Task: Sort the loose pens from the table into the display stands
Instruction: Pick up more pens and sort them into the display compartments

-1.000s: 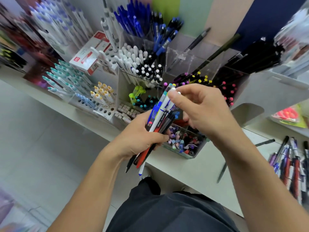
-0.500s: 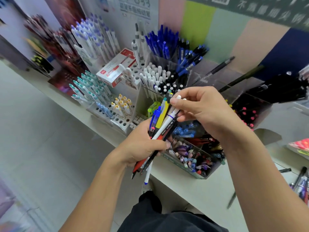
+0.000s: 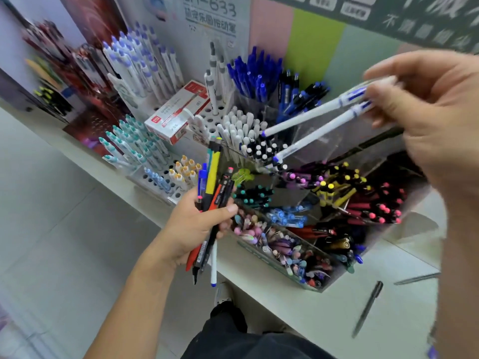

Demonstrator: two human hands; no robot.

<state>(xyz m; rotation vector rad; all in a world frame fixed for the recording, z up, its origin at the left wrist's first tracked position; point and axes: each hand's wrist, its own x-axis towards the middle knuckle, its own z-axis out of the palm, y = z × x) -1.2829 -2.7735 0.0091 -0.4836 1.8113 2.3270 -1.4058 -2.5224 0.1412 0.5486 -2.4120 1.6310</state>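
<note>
Counter (image 3: 298, 304) crowded with display stands (image 3: 324, 203) against pastel wall (image 3: 315, 45)

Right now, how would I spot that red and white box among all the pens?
Start at the tiered pen display stands against the back wall and look to their left half. The red and white box lies tilted on the white peg rack, between purple-capped and teal-capped pens. It is the only carton there; everything around it is a pen.

2 white pens (image 3: 315, 117), seemingly blue-tipped; yellow pen (image 3: 213, 172).
</note>
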